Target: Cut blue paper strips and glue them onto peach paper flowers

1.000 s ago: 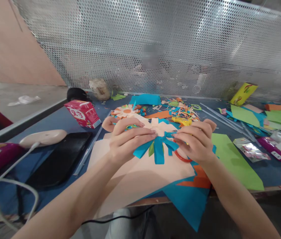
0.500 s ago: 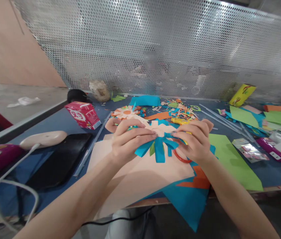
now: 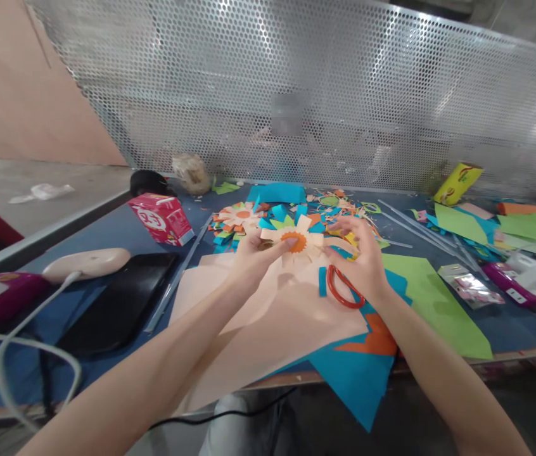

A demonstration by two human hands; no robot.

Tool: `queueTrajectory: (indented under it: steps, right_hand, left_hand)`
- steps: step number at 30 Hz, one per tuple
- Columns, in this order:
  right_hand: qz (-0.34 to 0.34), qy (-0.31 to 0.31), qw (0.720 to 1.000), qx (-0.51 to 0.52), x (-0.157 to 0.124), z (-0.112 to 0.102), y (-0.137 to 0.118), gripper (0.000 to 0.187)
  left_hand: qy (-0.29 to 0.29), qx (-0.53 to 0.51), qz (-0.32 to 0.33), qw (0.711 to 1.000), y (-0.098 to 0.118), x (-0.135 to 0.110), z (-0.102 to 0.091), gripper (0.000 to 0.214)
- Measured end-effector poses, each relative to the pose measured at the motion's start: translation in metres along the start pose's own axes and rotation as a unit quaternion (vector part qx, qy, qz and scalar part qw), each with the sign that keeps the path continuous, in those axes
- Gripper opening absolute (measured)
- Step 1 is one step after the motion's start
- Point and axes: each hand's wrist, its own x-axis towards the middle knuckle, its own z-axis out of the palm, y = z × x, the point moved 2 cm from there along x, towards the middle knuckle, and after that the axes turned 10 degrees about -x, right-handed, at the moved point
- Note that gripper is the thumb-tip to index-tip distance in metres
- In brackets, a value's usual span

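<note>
My left hand [image 3: 257, 253] is closed on a layered paper flower [image 3: 313, 240], its thumb pressing on the orange scalloped centre [image 3: 295, 242]. Cream petals face up, with green and blue ones showing behind at the far side. My right hand [image 3: 360, 256] is beside the flower, thumb and fingers apart around a petal on its right; I see no firm grip. Just below that hand, a red loop handle [image 3: 344, 294] lies on the cream paper sheet [image 3: 249, 323], next to a small blue strip [image 3: 322, 282]. Another paper flower [image 3: 242, 215] lies beyond my left hand.
Paper scraps [image 3: 339, 206] cover the back of the table. A pink box [image 3: 161, 218], a black phone [image 3: 118, 304] and a white cable [image 3: 4, 380] are at left. Green paper [image 3: 434, 304], clear sticks [image 3: 420, 231] and a small packet [image 3: 470, 285] lie right. Blue paper [image 3: 353, 383] overhangs the front edge.
The flower has been turned over, from its blue-petalled side to its cream side with the orange centre. My right hand's fingers have spread from their pinch on it.
</note>
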Motion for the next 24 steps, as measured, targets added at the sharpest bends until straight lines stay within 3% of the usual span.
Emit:
queueTrajectory:
  steps: [4,9,24]
  right_hand:
    - [0.08,-0.051,0.991,0.092,-0.001,0.007,0.008,0.038]
    - [0.156,-0.099,0.975,0.125,-0.002,0.009,0.013,0.04]
    - [0.14,-0.055,0.983,0.105,0.0,0.008,0.016,0.029]
  left_hand:
    - [-0.007,-0.012,-0.069,0.998,-0.005,-0.001,0.0,0.032]
    - [-0.031,0.051,-0.05,0.997,-0.006,-0.002,-0.001,0.034]
    - [-0.048,0.138,-0.036,0.989,-0.01,-0.002,-0.004,0.042]
